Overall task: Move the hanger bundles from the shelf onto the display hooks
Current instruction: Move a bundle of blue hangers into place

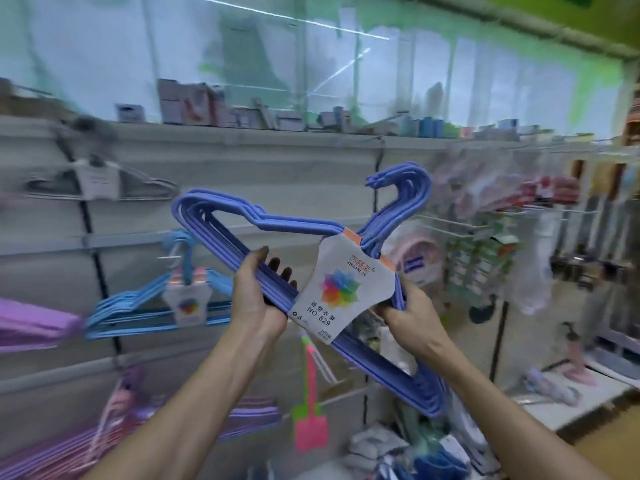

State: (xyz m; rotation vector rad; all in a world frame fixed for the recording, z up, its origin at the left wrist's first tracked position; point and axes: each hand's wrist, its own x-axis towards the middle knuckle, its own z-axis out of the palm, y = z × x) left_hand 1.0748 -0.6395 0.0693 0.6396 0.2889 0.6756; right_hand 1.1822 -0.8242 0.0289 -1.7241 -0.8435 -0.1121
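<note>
The periwinkle hanger bundle (221, 233) is held up in mid-air at the centre of the view, tilted so its hooks point to about 1 o'clock and its far shoulder drops to about 5 o'clock. A white card label (341, 292) with a rainbow flower and "NO. 829" wraps its neck. The left hand (258, 299) grips the bottom bars, thumb in front and fingers (275, 265) curled round behind them. The right hand (408, 318) grasps the shoulder bars just beside the label, at 3 o'clock from it, fingers closed round them. Behind, a light-blue hanger bundle (138, 306) hangs on a display hook (169, 257) at 9 o'clock. A grey hanger bundle (100, 183) hangs at 10 o'clock, and purple hangers (31, 323) lie at the left edge. The background is blurred.
</note>
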